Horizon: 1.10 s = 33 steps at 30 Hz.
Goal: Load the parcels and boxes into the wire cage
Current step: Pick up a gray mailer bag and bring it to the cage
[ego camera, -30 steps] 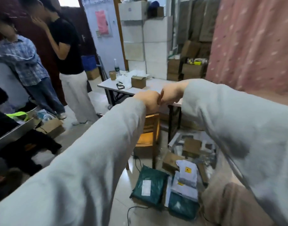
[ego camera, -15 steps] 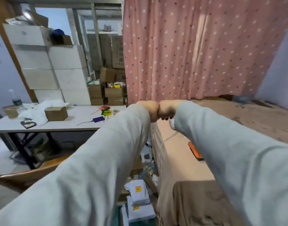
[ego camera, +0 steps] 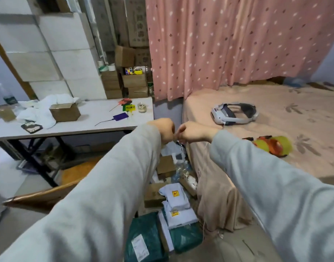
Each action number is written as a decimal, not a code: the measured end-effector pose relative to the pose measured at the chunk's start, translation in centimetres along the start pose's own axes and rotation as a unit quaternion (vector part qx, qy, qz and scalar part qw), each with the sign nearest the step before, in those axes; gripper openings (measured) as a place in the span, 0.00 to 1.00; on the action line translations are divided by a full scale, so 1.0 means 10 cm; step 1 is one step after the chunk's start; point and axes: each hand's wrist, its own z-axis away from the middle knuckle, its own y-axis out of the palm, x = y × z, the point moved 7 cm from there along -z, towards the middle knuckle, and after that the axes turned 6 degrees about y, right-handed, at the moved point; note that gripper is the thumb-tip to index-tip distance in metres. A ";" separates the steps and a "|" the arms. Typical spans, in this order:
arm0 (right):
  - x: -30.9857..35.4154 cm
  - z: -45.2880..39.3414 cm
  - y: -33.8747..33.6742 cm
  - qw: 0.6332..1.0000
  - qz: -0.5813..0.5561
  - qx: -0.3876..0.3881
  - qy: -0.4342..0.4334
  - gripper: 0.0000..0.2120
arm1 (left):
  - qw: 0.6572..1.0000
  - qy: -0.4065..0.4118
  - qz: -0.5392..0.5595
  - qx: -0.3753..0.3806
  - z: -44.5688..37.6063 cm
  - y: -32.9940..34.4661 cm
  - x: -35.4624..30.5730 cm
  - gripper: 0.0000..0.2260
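Left hand and right hand: both fisted, empty, knuckles touching; parcels piled on the floor below them, untouched; view has swung from the table toward the bed; cage unseen, loading not begun.

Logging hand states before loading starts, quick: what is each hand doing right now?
Left hand: closed in a fist, holding nothing visible.
Right hand: fingers curled, holding nothing visible.

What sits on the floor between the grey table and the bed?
In the head view, a pile of parcels and cardboard boxes fills the floor gap between the table and the bed.
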 end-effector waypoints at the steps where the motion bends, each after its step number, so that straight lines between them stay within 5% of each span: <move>1: -0.04 -0.03 0.05 1.000 0.004 0.010 0.004 0.10 | 1.000 -0.001 0.010 0.010 -0.09 0.12 0.03 0.13; 11: -1.25 -1.47 1.03 0.990 0.113 0.052 0.062 0.10 | 0.991 0.003 0.116 0.063 -1.45 1.83 0.42 0.13; 25: -3.68 -3.89 3.83 0.984 0.145 0.046 0.095 0.12 | 0.941 -0.167 0.292 0.017 -3.11 6.03 1.63 0.13; 28: -4.17 -4.03 4.23 0.981 0.140 0.044 0.126 0.15 | 0.933 -0.228 0.276 0.045 -3.22 6.79 1.73 0.18; 33: -4.79 -4.04 4.68 0.976 0.052 0.022 0.211 0.28 | 0.859 -0.359 0.358 0.068 -3.12 7.61 1.87 0.36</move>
